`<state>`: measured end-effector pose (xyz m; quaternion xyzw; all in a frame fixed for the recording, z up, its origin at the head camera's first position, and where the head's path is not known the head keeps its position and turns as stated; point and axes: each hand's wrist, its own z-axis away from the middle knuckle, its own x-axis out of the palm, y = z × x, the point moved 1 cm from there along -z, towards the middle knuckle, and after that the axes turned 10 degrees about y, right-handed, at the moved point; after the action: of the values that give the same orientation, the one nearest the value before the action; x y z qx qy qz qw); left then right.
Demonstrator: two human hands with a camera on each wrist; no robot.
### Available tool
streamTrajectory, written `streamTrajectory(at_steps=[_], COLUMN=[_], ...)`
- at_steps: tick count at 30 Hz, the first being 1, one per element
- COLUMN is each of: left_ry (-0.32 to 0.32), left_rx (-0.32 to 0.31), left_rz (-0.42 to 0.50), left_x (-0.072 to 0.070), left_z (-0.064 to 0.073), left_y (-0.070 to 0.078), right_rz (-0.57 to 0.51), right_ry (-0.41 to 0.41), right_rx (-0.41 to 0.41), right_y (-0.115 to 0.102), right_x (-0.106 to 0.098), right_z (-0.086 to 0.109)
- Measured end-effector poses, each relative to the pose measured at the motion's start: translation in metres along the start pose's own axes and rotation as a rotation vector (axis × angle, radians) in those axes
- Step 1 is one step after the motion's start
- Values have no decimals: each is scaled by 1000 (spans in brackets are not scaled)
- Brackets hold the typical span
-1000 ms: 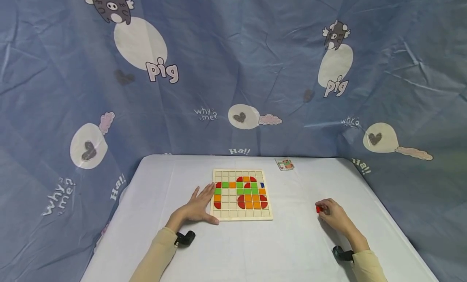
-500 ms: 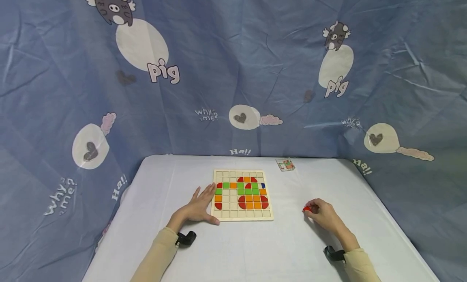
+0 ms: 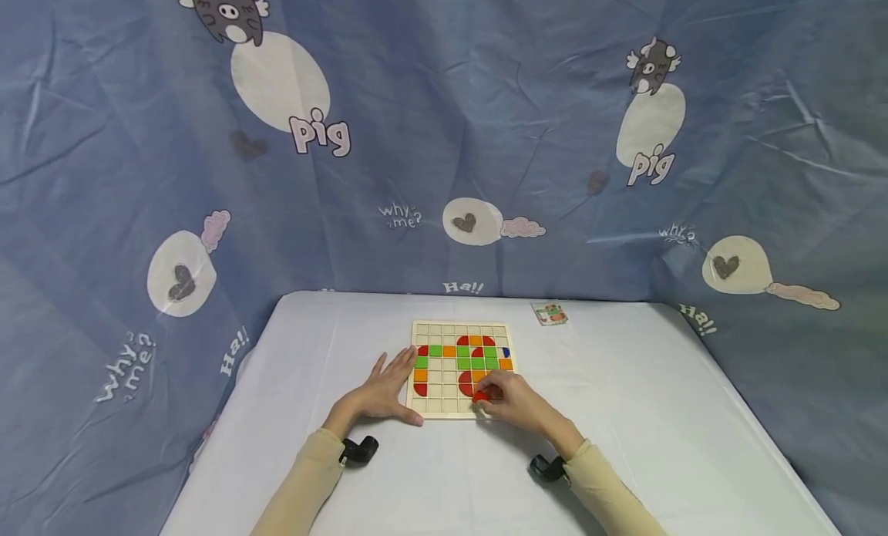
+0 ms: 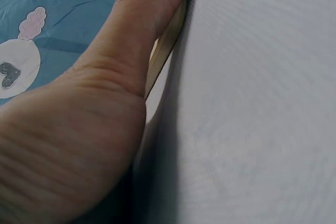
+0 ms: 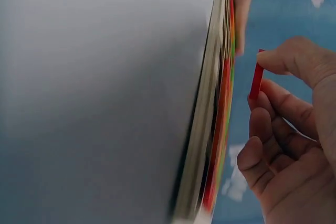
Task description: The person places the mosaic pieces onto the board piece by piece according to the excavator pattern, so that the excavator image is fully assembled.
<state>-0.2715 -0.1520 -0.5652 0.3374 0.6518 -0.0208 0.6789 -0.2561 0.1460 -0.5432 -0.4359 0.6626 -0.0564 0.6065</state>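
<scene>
A wooden grid board point(image 3: 442, 405) lies on the table, with red, green, orange and blue tiles set in several of its cells. My left hand point(image 3: 380, 391) rests spread at the board's left edge, fingertips and thumb touching the frame. The left wrist view shows its thumb point(image 4: 142, 19) against the wooden edge. Between thumb and forefinger my right hand point(image 3: 516, 402) pinches a small red tile point(image 5: 256, 77) over the board's lower right part. In the right wrist view this tile hangs apart from the board, and the other fingers are curled. The right hand hides some lower right cells.
A small printed card point(image 3: 550, 313) with a coloured pattern lies at the back of the white table point(image 3: 659, 412), right of the board. Behind the table hangs a blue cloth point(image 3: 416, 135) with pig prints.
My right hand has carried the red tile leftwards from the right side of the table to above the board. The left hand has kept its place at the board's edge.
</scene>
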Motion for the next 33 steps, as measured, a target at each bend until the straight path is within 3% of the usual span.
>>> streamTrajectory(at_steps=[7,15,25,33], left_ry=[-7,-23,-14,-19], left_rx=[-5,-5,3,-7], left_rz=[-8,-18,-12,10], left_x=[0,-1,-2,-1], left_z=[-1,0,-1,0], left_y=[-2,0,-1,-1], right_rz=[39,137,42,42], right_ry=[-83,-133,-166,-182], right_rx=[-106,-135,-16,4], right_y=[-24,-35,-39,-40], right_x=[35,47,47,44], right_z=[-32,-51,-61,-62])
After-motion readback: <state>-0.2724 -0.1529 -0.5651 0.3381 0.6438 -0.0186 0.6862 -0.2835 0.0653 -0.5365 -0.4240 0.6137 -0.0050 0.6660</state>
